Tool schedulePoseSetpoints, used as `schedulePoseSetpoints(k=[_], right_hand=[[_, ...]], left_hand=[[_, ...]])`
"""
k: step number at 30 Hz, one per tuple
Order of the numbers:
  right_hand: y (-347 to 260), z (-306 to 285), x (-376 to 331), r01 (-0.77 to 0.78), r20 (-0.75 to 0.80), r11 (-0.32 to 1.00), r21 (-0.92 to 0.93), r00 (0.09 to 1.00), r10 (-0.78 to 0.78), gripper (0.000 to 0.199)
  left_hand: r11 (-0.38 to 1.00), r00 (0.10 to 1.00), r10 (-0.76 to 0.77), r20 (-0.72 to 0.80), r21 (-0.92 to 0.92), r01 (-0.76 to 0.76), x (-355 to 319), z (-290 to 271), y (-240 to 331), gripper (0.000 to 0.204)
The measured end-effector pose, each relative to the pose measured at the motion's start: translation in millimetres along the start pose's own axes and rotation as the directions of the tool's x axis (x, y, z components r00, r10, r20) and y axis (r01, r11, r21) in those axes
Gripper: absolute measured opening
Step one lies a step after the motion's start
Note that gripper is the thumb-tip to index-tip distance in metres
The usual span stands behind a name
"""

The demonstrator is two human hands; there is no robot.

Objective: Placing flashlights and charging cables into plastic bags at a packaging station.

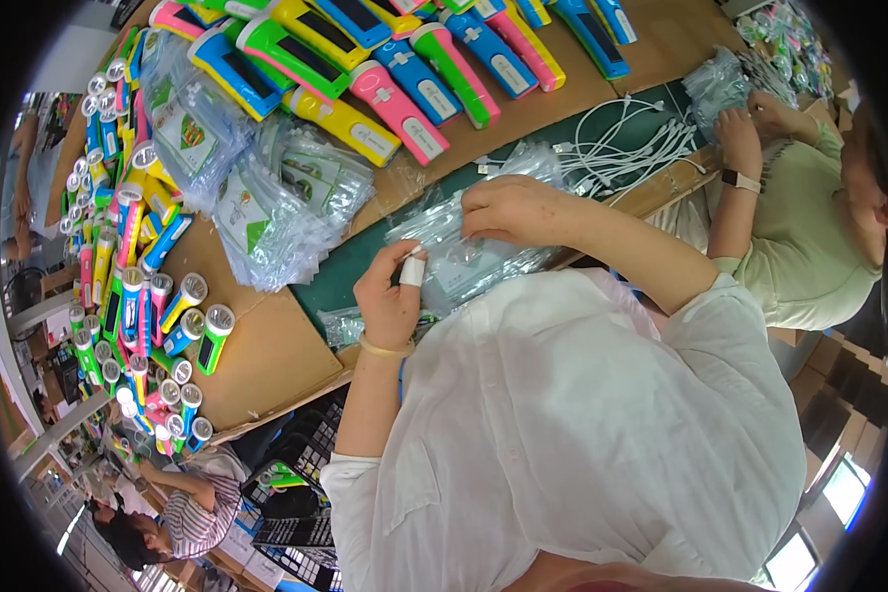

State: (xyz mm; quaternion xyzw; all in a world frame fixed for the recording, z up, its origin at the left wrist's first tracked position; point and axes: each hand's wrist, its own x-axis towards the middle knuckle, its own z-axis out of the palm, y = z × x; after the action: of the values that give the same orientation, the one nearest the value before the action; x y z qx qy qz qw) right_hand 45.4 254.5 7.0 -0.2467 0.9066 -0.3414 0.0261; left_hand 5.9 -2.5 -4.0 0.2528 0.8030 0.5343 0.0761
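A stack of clear plastic bags [493, 276] lies on the dark green table surface close in front of my body. My left hand [387, 301] is at the stack's left edge, with thumb and finger pinched together and a white wrap around one finger. Something small and pale shows at those fingertips, too small to name. Over the upper part of the stack, my right hand [523, 210] has its fingers curled down and closed on a clear plastic bag; the fingertips are partly hidden. White USB cables [627, 148] lie in a loose bundle to its right.
Colourful flashlights [390, 109] lie in rows at the far side, and many more [133, 286] crowd the left. Packs of printed clear bags [266, 212] rest on the cardboard between. A co-worker [804, 217] handles bags at right; another person [183, 508] sits lower left, near black crates [296, 523].
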Motion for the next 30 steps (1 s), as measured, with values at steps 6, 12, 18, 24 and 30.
schedulePoseSetpoints(k=[6,12,18,24,30], right_hand=[[11.3,-21.1,-15.2,-0.09,0.116,0.991,0.098,0.99,0.079,0.017],[113.3,-128.6,-42.1,-0.757,-0.68,0.607,-0.24,0.577,0.452,0.032],[164.4,-146.6,-53.2,-0.92,-0.628,0.247,-0.305,0.389,0.674,0.051],[120.1,-139.9,-77.0,-0.769,-0.454,0.581,0.264,0.433,0.779,0.074],[-10.1,-81.4,-35.6,-0.176,-0.26,0.647,0.742,0.814,0.52,0.059]], left_hand=[[0.855,0.885,0.383,0.264,0.261,-0.448,8.5,7.9,-1.1,0.03],[0.858,0.857,0.424,0.293,0.173,-0.483,6.8,0.3,14.1,0.024],[0.775,0.646,0.558,0.521,-0.049,-0.63,17.6,22.9,34.8,0.035],[0.849,0.775,0.506,0.379,-0.059,-0.525,15.9,18.3,21.0,0.023],[0.841,0.767,0.522,0.374,-0.073,-0.537,19.0,22.9,25.2,0.02]])
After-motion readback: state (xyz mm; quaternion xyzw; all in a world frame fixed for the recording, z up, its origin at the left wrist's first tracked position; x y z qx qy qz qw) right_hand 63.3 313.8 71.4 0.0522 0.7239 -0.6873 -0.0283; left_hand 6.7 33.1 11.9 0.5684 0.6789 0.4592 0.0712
